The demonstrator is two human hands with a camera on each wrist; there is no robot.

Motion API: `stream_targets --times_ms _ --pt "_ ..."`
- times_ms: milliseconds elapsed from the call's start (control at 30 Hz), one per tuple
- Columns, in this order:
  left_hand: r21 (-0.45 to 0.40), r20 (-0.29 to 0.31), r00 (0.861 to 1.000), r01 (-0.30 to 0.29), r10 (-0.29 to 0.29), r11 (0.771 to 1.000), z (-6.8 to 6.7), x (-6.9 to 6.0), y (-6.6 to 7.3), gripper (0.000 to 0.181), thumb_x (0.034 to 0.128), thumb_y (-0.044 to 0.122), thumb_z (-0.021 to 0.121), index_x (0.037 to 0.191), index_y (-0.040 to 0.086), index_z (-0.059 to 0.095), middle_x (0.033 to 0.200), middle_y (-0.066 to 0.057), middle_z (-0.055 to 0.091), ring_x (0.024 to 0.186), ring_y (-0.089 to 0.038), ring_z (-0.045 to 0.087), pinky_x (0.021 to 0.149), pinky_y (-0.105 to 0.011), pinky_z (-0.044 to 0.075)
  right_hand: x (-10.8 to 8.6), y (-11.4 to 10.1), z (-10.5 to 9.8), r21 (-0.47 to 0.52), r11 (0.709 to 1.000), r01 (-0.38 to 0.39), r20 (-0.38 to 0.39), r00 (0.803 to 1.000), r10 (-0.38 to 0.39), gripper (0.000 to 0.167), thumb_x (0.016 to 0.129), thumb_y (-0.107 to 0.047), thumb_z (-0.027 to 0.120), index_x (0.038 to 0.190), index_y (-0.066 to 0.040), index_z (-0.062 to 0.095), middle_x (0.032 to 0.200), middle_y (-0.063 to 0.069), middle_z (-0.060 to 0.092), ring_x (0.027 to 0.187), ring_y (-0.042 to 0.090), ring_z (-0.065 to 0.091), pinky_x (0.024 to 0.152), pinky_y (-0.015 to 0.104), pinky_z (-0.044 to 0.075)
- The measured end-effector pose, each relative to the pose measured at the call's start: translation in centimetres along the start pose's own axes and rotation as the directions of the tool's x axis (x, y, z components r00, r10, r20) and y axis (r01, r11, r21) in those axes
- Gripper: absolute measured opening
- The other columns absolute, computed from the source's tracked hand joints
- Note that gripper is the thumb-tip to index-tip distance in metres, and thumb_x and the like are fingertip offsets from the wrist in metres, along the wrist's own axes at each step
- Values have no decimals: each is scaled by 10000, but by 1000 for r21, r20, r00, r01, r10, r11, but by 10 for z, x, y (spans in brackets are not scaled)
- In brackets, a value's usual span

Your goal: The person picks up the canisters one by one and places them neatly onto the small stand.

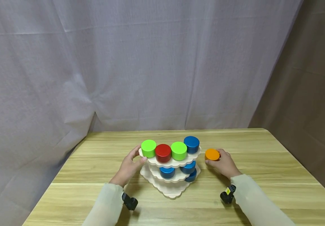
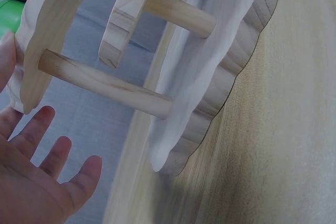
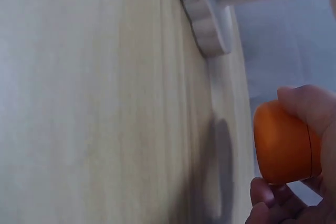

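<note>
A tiered wooden stand [image 1: 171, 191] with scalloped edges and round posts stands mid-table. On its top tier sit two green round tins [image 1: 178, 150], a red one [image 1: 163, 153] and a blue one [image 1: 191, 144]. More blue tins [image 1: 167, 172] show on the levels below. My left hand [image 1: 131, 165] pinches the left edge of the top tier [image 2: 47, 35] between thumb and index finger, the other fingers spread. To the right of the stand, my right hand [image 1: 224, 164] grips an orange round tin [image 3: 283, 142], held above the table and apart from the stand.
The pale wood-grain table [image 1: 80, 188] ends at a back edge, with a grey curtain [image 1: 162, 69] behind it. A darker curtain [image 1: 306, 94] hangs at the right. Small black wrist cameras [image 1: 130, 201] sit on both sleeves.
</note>
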State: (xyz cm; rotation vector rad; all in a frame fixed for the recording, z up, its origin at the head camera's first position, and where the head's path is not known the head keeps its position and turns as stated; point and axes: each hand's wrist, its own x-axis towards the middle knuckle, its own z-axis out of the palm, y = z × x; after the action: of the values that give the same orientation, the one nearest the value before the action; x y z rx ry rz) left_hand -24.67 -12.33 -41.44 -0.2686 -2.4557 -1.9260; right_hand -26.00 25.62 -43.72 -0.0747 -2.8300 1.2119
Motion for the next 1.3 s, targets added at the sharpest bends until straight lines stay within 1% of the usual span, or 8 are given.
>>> stream_targets --times_ms 133,300,433,567,733,900,1067,1300 --pt "2 -2 1000 11 -11 1000 -1 0 -1 650 911 228 668 1485 133 377 1360 -201 498 1349 -380 335 1077 -687 162 -10 -5 -1 20 1000 21 1 1000 -21 707 856 -264 723 1352 106 381 1278 313 441 1147 438 448 1010 615 348" --pt "22 6 1000 13 -13 1000 -3 1 -3 661 912 255 666 1492 159 365 1384 -185 485 1361 -380 323 1068 -702 157 -24 -12 -3 39 999 25 17 1000 -25 736 852 -296 731 1362 99 377 1282 309 427 1126 423 468 987 597 386" --pt "33 -2 1000 10 -9 999 -4 1 -3 654 916 248 662 1491 150 366 1381 -194 490 1362 -387 325 1069 -704 149 -37 -17 -2 43 998 38 32 999 -39 726 842 -294 744 1348 92 395 1249 301 442 1079 402 499 938 562 436" --pt "29 -17 1000 7 -7 1000 -4 0 -3 646 915 226 663 1485 133 375 1362 -207 504 1353 -390 338 1075 -693 159 -47 -22 0 41 998 54 37 998 -55 707 837 -282 750 1334 87 410 1228 285 465 1053 370 516 913 536 454" --pt "18 -15 1000 10 -10 1000 -4 0 -4 645 914 219 664 1485 135 376 1364 -204 503 1350 -384 344 1078 -684 171 -59 -25 6 27 998 54 46 997 -55 708 814 -304 771 1310 80 443 1192 256 500 1028 332 529 889 513 472" --pt "33 -4 1000 19 -19 999 -3 1 -4 650 918 247 660 1492 160 367 1380 -187 494 1356 -376 339 1075 -688 170 -72 -29 12 13 999 48 64 997 -49 699 780 -306 801 1279 67 484 1149 220 531 988 295 542 870 494 486" --pt "44 -2 1000 21 -21 999 -2 2 -4 659 916 265 662 1495 170 362 1384 -185 489 1351 -383 345 1071 -687 188 -85 -36 19 35 998 49 76 996 -51 691 749 -276 830 1257 65 509 1144 201 545 963 266 554 849 460 494" --pt "45 -2 1000 24 -24 999 0 1 -1 665 918 250 658 1499 146 351 1374 -183 496 1357 -383 335 1077 -686 172 -99 -45 32 65 997 51 98 994 -58 664 706 -236 861 1222 44 551 1117 152 562 935 224 543 834 402 498"
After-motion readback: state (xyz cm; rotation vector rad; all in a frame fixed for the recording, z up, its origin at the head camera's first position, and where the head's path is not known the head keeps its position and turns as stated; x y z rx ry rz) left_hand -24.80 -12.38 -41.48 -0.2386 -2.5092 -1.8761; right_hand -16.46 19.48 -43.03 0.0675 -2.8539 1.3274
